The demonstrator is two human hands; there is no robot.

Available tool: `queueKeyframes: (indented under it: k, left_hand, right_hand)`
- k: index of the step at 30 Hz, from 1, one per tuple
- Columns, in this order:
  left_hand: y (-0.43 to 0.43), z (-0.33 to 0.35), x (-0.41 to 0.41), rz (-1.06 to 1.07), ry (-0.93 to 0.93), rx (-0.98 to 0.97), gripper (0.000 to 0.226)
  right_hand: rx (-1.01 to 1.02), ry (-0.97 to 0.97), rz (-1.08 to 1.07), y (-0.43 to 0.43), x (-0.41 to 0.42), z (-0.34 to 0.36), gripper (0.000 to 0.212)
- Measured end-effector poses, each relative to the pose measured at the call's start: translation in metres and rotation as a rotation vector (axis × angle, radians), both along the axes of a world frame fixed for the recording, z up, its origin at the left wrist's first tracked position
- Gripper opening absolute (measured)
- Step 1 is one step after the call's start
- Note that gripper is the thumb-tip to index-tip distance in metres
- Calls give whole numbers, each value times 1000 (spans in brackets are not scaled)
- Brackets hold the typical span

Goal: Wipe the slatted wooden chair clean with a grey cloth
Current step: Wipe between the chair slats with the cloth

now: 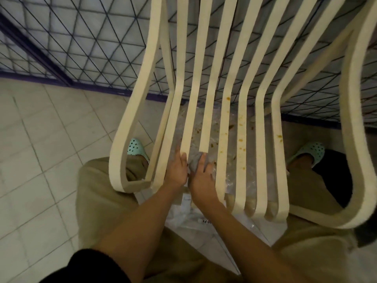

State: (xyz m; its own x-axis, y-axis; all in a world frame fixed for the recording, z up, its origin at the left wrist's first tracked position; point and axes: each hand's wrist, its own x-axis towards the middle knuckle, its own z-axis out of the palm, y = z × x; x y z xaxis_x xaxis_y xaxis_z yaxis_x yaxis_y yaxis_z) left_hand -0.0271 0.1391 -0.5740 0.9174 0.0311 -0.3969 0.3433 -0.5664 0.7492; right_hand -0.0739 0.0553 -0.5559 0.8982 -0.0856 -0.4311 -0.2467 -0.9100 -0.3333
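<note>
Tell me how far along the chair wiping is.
Done: the left slats look free of spots. In hand: both hands, left hand and right hand, press the grey cloth at the front of the seat between two slats. Left: orange-brown stains still dot the slats right of centre, and another stain sits farther right. Roughly half remains.

Dim, warm indoor light and soft focus mark this wide-angle view, with the chair (222, 111) slats bowing at the frame's edges and deep shadow pooling along the bottom corners.
</note>
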Motion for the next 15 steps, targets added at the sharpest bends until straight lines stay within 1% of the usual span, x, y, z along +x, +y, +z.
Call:
queueKeyframes:
  k: [5, 10, 11, 14, 15]
  left_hand:
    - [10, 14, -27, 8, 57, -11, 49]
    - [15, 24, -46, 15, 67, -40, 45]
    - [16, 26, -48, 21, 83, -29, 44]
    - [16, 31, -49, 3, 108, 40, 39]
    - [17, 33, -49, -8, 126, 70, 37]
  right_hand:
    - [-3, -17, 6, 11, -47, 3, 76]
    - [-10, 57, 42, 9, -84, 5, 80]
    - [10, 64, 48, 7, -91, 8, 78]
    - [235, 84, 44, 0, -105, 23, 74]
    - [237, 92, 80, -4, -106, 27, 74]
